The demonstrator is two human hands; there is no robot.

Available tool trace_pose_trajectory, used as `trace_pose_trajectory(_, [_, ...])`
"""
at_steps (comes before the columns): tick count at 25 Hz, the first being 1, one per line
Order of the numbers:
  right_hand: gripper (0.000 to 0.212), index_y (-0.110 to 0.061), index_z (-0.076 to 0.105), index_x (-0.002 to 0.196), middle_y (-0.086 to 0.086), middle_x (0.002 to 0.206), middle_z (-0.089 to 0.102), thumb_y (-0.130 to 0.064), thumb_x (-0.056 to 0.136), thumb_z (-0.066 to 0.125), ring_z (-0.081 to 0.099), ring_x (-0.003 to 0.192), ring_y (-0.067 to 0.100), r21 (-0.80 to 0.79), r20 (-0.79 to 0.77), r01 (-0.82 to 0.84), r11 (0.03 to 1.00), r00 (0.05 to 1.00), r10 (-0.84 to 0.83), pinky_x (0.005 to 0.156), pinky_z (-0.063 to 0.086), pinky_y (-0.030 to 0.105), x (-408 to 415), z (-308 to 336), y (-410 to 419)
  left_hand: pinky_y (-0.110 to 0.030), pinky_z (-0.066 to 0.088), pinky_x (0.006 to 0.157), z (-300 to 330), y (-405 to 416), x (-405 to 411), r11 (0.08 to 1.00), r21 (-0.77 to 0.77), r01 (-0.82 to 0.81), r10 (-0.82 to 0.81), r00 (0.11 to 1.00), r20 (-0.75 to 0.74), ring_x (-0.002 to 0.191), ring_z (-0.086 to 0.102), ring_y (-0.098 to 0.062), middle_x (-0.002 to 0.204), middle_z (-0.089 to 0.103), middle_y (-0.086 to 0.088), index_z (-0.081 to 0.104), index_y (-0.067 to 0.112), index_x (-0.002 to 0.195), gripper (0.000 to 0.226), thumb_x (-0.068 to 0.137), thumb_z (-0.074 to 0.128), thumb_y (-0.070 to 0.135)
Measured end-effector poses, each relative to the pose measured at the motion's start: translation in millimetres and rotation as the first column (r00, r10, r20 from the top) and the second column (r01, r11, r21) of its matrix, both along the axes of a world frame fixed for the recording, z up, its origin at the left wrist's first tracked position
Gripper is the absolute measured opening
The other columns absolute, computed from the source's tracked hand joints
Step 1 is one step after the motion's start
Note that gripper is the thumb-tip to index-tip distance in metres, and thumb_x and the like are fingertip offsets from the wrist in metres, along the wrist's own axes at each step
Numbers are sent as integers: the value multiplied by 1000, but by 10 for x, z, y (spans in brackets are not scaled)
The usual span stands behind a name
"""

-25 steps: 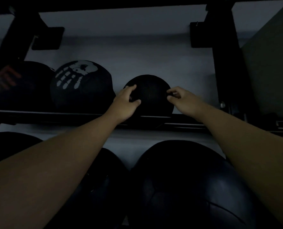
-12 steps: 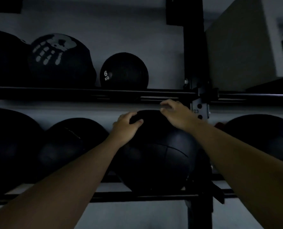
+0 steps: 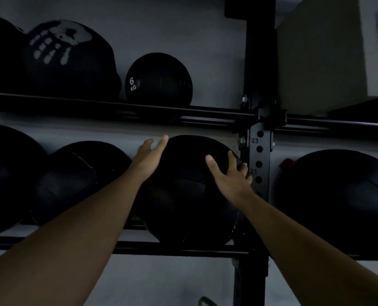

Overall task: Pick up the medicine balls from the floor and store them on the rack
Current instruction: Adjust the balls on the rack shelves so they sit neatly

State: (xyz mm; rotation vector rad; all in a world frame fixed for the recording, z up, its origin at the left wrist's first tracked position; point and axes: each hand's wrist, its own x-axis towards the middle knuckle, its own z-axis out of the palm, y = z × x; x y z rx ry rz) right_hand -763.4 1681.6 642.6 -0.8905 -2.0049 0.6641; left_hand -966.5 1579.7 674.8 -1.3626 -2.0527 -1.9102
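Both hands have opened up since half a second ago: the left hand (image 3: 149, 156) is splayed off the upper left of the big black leather medicine ball (image 3: 190, 191), and the right hand (image 3: 230, 173) lies spread on its upper right, no real grip anymore. That ball sits on the lower rails of the black steel rack (image 3: 259, 151), next to the numbered upright, so it looks stored and they're probably letting go. The smaller black rubber ball marked 6 KG (image 3: 159, 79) rests on the shelf above. Room's pretty dim, with a pale grey wall (image 3: 183, 29) behind.
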Motion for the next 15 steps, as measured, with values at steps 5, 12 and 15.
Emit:
trace_pose_trajectory(5, [95,-44,-7,160,10,171,-18,-89,82,24,-20,155,42,60,-76,32,998,997,-27,120,-10,68,-253,-69,206,-50,38,117,-133,258,-124,998,57,-22,21,999,34,132,57,-24,140,62,7,58,39,137,90,67,50,96])
trace_pose_trajectory(12, [75,-31,13,162,19,168,10,-68,99,25,2,157,36,295,-83,7,956,996,18,126,0,57,-193,-32,572,-50,33,115,-371,222,143,972,111,-207,200,977,71,128,53,-26,130,62,3,59,29,126,58,88,51,72])
trace_pose_trajectory(15, [73,-23,16,162,18,167,18,-61,101,26,10,156,34,397,-11,-34,917,999,42,126,10,57,-102,6,631,-53,32,116,-508,102,208,964,96,-248,249,969,4,133,51,-28,140,58,-1,56,26,135,58,94,49,66])
